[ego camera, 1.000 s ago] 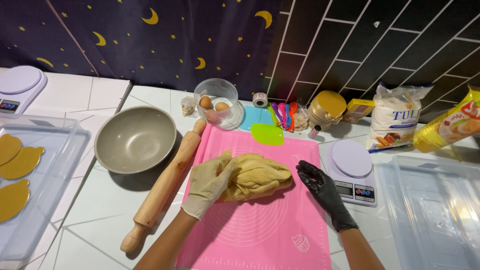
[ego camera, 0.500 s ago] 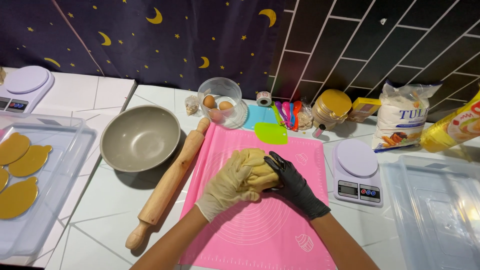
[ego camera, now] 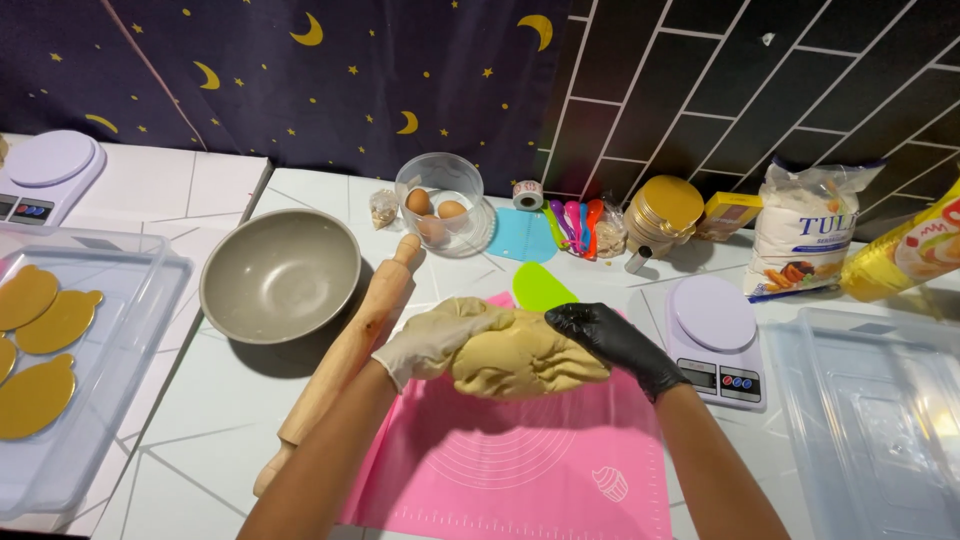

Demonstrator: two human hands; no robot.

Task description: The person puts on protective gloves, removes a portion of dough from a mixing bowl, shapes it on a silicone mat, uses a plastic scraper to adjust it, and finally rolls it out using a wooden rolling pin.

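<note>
Step in hand: the lump of tan dough is gathered between both hands and held just above the pink silicone baking mat; this looks like shaping or kneading.
Left hand: in a cream glove, fingers curled and pressed on the left side of the dough.
Right hand: in a black glove, fingers bent over the top right of the dough, gripping it.
Dough's place: over the far middle of the mat, between the two palms.
Next move calls for: even pressure from both sides, I judge, and room on the mat to set the dough down flat.
Beside the mat: one long wooden rolling pin lying slantwise on the white tiled tabletop, touching the mat's left edge.
Bowls: one grey round bowl, and one clear plastic tub with three brown eggs.
Scales: two white digital kitchen scales, one just right of the mat, one far left.
Trays: two clear plastic trays; the left one holds four gold cake boards, partly cut off by the edge.
Scrapers: one green, one blue, behind the mat.
</note>
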